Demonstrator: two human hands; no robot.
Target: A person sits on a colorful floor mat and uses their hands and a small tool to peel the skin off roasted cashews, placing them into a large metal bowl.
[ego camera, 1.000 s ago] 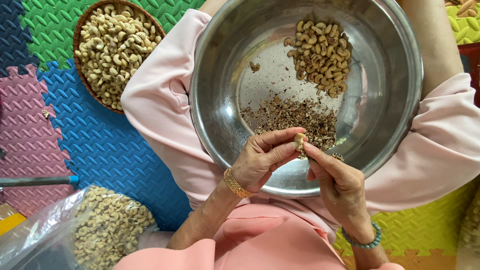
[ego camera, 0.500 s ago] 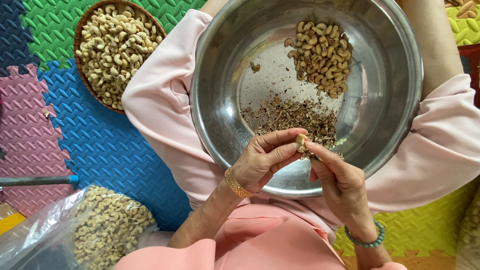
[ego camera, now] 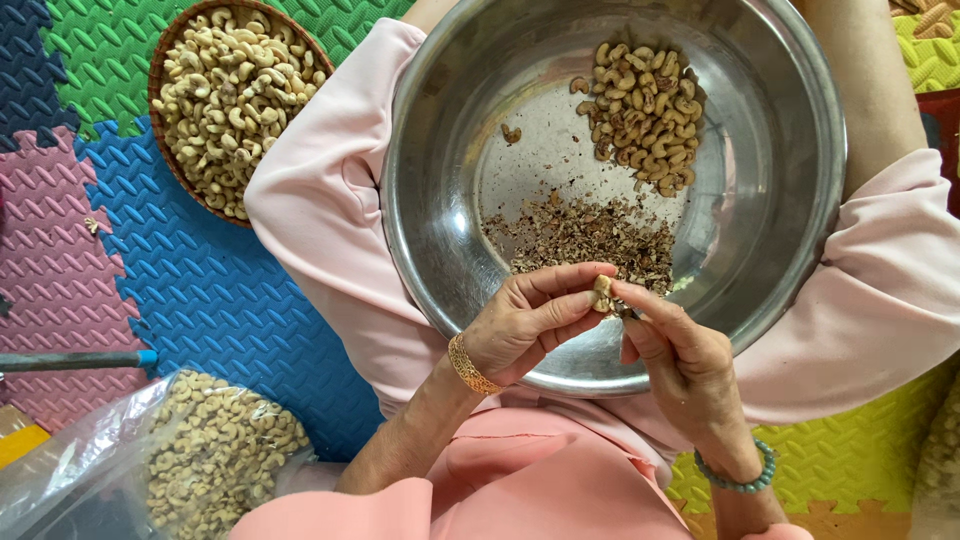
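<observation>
Little has shifted over the last second: both hands have stayed over the near rim of the steel bowl [ego camera: 800,240], and the cashew nut [ego camera: 602,293] has stayed pinched between them. The only difference I can make out is a small re-gripping, the left thumb lying a touch lower along the nut than before. My reading is that the skin is still being worked off this one kernel and it has not yet been dropped anywhere.

The left hand [ego camera: 525,325], with a gold bangle [ego camera: 470,365] at the wrist, has its fingers [ego camera: 560,280] curled in and closed on the nut from the nine o'clock side. The right hand [ego camera: 680,365], wearing a green bead bracelet [ego camera: 738,478], meets it from three o'clock, forefinger and thumb tips pressed together on the same nut. Neither hand is open; both are clamped on that single kernel, which sits just above the bowl's six o'clock edge.

Inside the bowl, a heap of unpeeled brownish cashews [ego camera: 645,120] lies at about one o'clock, and a scatter of papery brown skins [ego camera: 590,235] lies in the middle, just beyond the fingertips. The bowl rests in the person's lap on pink clothing. On the foam mat floor [ego camera: 200,300], a woven basket [ego camera: 160,75] of pale peeled cashews sits at ten o'clock from the bowl, and a clear plastic bag [ego camera: 90,440] with more cashews lies at eight o'clock.
</observation>
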